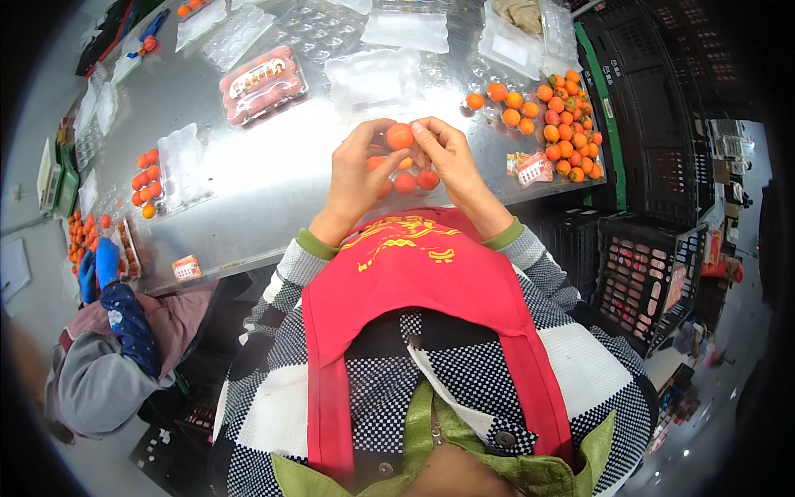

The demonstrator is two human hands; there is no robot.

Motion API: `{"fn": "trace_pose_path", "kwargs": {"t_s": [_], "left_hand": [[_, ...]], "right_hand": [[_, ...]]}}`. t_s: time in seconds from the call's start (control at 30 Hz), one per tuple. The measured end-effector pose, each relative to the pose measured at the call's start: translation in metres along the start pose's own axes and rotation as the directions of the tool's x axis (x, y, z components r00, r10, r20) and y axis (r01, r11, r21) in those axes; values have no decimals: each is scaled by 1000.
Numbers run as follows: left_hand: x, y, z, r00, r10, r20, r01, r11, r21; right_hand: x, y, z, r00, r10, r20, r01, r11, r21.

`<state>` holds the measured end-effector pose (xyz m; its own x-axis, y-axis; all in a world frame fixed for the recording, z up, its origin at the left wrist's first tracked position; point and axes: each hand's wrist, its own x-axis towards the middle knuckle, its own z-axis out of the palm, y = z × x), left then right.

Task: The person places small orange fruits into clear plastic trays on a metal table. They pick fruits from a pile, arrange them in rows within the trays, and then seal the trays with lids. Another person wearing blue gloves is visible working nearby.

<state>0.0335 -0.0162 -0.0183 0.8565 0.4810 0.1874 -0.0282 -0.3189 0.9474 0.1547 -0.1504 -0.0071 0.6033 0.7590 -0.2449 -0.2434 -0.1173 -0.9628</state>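
Between my left hand (360,171) and my right hand (450,158), a small orange-red persimmon-like fruit (399,136) is held by the fingertips of both. Several more such fruits (405,183) sit just under my hands near the table's front edge, in what looks like a clear plastic tray that my hands partly cover. To the right, loose orange fruits (511,117) rest on clear plastic, beside a large pile of them (565,132) with some green calyxes. A small stack of printed labels (534,169) lies in front of that pile.
On the metal table (261,186) are a closed labelled fruit pack (264,84), empty clear trays (372,81) and a filled tray (147,180). A co-worker's blue-gloved hands (107,261) are at the far left. Black crates (652,155) stand at the right.
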Motion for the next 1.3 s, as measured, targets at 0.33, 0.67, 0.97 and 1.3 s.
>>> {"fn": "trace_pose_path", "kwargs": {"t_s": [0.33,0.67,0.97,1.3], "left_hand": [[0,3,-2,981,163,-104,-153,983,97],[-3,7,-5,990,39,-133,-71,966,-247],[-7,2,-3,981,140,-132,-160,974,-159],[-7,5,-4,972,-233,-27,181,818,-546]], "right_hand": [[-3,-8,11,998,67,0,-66,984,163],[-7,-6,16,999,-10,36,1,975,221],[-6,-6,15,983,111,149,-148,951,271],[-7,-1,9,997,-64,43,60,994,93]]}}
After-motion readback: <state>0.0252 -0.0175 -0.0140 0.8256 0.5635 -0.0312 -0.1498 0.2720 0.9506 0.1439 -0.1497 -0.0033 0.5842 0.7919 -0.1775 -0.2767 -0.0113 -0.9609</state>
